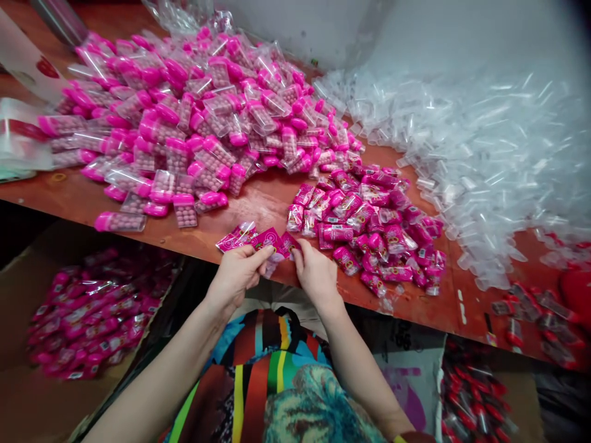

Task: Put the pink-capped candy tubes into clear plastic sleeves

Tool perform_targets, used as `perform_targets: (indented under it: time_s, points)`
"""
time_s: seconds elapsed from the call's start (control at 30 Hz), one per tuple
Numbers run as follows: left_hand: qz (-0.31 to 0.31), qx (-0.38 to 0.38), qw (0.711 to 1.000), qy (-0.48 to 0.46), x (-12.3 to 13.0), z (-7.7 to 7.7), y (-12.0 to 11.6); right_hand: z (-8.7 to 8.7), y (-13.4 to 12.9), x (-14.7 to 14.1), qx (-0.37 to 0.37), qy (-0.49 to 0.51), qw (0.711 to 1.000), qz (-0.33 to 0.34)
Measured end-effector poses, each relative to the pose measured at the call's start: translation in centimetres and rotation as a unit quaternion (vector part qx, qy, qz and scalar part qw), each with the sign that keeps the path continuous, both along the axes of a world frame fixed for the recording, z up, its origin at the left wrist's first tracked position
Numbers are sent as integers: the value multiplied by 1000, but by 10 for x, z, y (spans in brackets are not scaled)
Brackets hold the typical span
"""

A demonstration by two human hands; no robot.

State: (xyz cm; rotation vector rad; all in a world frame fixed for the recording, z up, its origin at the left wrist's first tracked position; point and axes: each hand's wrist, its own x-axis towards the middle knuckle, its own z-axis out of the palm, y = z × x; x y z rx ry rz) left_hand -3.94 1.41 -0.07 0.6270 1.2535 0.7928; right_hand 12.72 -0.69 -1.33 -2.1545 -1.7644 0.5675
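Near the table's front edge, both my hands pinch a strip of printed pink wrapper labels (268, 239). My left hand (237, 274) is closed on its left part, thumb and forefinger pressed together. My right hand (316, 271) grips the strip's right end between thumb and fingers. More pink wrapper pieces (235, 239) lie on the table just beyond my left fingers. To the right of my right hand is a heap of small pink wrapped packs (369, 221). Farther back spreads a large pile of clear candy containers with pink caps (184, 117), filled with pink balls.
Empty clear plastic containers (462, 141) form a big heap at the right. Red-capped containers (545, 314) lie at the far right. Below the red table (258, 200), a cardboard box (18, 394) holds pink packs at left, and another box holds red ones at right.
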Motion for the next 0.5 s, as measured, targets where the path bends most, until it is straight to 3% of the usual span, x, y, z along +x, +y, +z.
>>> perform_targets:
  time_s: [0.07, 0.13, 0.23, 0.3, 0.37, 0.5]
  points:
    - [16, -2, 1000, -13, -1, -1, 2, 7, -1, -2, 39, 9, 999, -11]
    - [19, -2, 1000, -24, 3, -2, 3, 11, 0, -6, 88, 128, 988, -18]
    - [15, 2, 999, -36, 12, -4, 3, 7, 4, -11, 84, 384, 919, -4]
    - [9, 12, 999, -38, 15, -4, 1, 0, 5, -12, 73, 462, 884, -12]
    - [-8, 20, 999, -37, 14, -5, 0, -6, 4, -8, 86, 420, 903, -32]
    - [-36, 33, 999, -16, 5, -4, -1, -11, 0, 6, 63, 156, 985, -35]
